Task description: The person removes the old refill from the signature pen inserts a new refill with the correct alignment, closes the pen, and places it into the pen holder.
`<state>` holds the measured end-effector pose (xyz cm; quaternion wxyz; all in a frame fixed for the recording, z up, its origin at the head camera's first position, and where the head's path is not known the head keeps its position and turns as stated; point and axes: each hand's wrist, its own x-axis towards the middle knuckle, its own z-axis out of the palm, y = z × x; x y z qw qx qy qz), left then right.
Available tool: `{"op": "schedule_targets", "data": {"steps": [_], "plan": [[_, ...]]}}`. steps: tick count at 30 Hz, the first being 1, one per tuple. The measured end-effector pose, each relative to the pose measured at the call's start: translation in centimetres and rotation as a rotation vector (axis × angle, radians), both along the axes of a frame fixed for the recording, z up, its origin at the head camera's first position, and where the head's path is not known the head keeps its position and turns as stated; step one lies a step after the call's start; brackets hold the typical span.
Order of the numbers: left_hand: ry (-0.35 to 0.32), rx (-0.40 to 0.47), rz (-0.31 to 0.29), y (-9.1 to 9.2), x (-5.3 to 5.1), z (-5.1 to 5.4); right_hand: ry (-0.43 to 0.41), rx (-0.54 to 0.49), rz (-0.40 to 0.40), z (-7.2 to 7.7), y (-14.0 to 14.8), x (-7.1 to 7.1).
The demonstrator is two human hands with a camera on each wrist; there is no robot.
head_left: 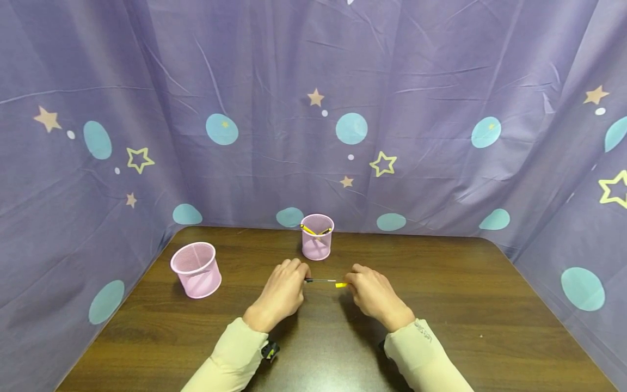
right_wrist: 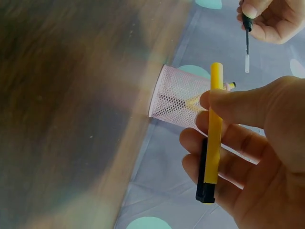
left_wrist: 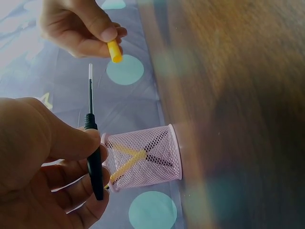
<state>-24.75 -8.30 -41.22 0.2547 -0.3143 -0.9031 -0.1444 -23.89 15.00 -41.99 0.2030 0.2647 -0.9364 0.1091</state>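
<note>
My left hand (head_left: 285, 286) pinches the black front section (left_wrist: 95, 164) of a pen between thumb and fingers. Out of it sticks a thin dark refill (left_wrist: 90, 88) with a clear end, pointing toward the other hand. In my right hand (head_left: 372, 291) I hold the pen's yellow barrel (right_wrist: 216, 129), its black clip (right_wrist: 202, 164) turned to the palm-side fingers. A short gap separates the refill's end from the barrel's open end. Both hands are above the table, in front of a pink mesh pen cup (head_left: 316, 247) that holds several yellow and black pens (head_left: 308, 230).
A second, wider pink mesh cup (head_left: 200, 280) stands on the left of the brown wooden table (head_left: 441, 305). Its inside shows no pens. A purple curtain (head_left: 294, 65) with stars and blue dots hangs along the back and both sides.
</note>
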Motion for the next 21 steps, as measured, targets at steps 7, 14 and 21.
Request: {"op": "schedule_targets", "data": {"steps": [7,14,21], "plan": [[0.000,0.000,-0.008,0.05,0.07,0.01,-0.007,0.025,0.032,-0.50,-0.11,-0.09],[-0.002,0.001,-0.013,0.05,0.08,-0.02,-0.021,0.038,0.044,-0.82,-0.13,0.02],[0.000,-0.003,-0.007,0.02,0.05,-0.08,0.002,0.070,0.066,-0.99,-0.22,0.05]]}}
